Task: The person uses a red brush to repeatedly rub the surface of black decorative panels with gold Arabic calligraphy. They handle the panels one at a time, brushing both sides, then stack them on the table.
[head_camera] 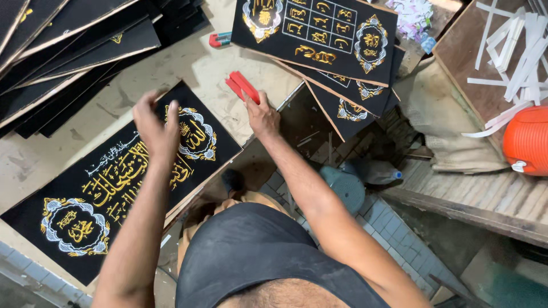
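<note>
embroidered panel [114,182] lies on the table [188,74]; panel stack [74,40] behind it; another stack [319,40] to its right.

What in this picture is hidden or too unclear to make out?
- Head view: the left hand is motion-blurred, so its contact with the black embroidered panel is uncertain.
- The red tool in the right hand: its lower end is hidden by the hand.
- The stack of black panels, top left, is cut off by the frame edge.
- The orange container is cut off at the right edge.
</note>
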